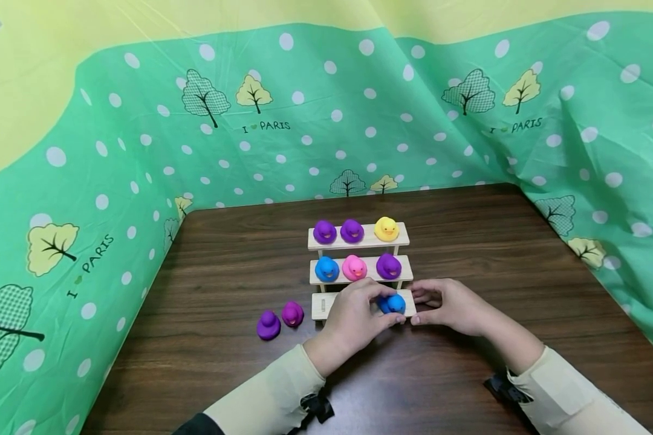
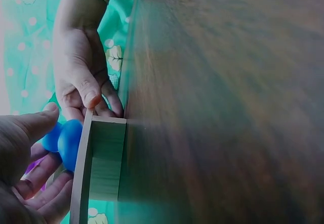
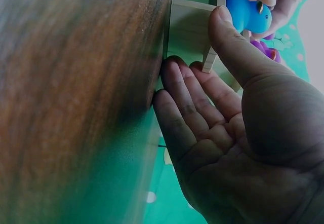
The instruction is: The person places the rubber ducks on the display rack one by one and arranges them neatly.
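Near the right end of the lowest step of a three-step wooden stand [image 1: 322,308], my left hand [image 1: 354,315] holds a blue rubber duck [image 1: 396,304] between thumb and fingers. The duck [image 2: 70,145] sits against the step's top face in the left wrist view. My right hand [image 1: 457,307] grips the right end of that same step, thumb [image 3: 226,29] at the front corner and fingers behind. The middle step bears a blue duck [image 1: 327,269], a pink duck [image 1: 354,267] and a purple duck [image 1: 389,266].
Two purple ducks [image 1: 324,232] and a yellow duck [image 1: 386,229] stand on the top step. Left of the stand, two more purple ducks [image 1: 269,325] rest on the dark wood table [image 1: 223,374]. A green dotted cloth [image 1: 315,121] rises behind and beside the table.
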A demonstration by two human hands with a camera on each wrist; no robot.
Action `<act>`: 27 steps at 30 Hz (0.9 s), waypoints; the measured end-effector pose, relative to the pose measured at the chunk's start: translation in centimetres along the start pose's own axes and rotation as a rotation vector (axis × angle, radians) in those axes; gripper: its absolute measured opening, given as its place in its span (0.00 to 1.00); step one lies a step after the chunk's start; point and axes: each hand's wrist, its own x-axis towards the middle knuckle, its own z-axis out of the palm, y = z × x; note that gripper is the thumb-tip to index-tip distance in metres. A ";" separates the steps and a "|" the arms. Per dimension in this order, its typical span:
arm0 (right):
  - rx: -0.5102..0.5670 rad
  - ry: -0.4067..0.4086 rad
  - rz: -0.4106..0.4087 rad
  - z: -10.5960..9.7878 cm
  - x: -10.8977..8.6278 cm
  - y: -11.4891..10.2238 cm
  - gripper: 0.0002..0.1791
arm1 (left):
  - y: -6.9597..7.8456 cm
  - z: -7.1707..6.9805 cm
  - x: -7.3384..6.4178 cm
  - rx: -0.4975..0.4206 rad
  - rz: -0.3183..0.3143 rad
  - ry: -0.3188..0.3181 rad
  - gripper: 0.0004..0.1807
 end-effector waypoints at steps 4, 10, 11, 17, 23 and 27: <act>0.002 -0.002 0.001 0.0 0.0 -0.1 0.35 | -0.1 -0.4 -0.3 -0.023 0.008 0.007 0.22; -0.013 0.002 0.006 0.0 0.0 -0.1 0.36 | -0.6 -1.7 -0.9 -0.095 0.016 0.016 0.22; -0.013 0.003 0.008 0.0 0.0 -0.1 0.36 | -0.8 -2.0 -1.0 -0.103 0.018 0.014 0.22; -0.016 0.012 0.016 0.0 0.0 -0.2 0.36 | -2.0 -3.9 -2.0 -0.149 -0.006 0.002 0.21; -0.022 0.011 0.023 0.2 0.0 -0.1 0.37 | -3.9 -6.2 -3.2 -0.318 -0.029 0.029 0.15; -0.027 0.015 0.020 0.2 0.1 0.0 0.37 | -5.1 -7.8 -4.1 -0.371 -0.062 0.070 0.14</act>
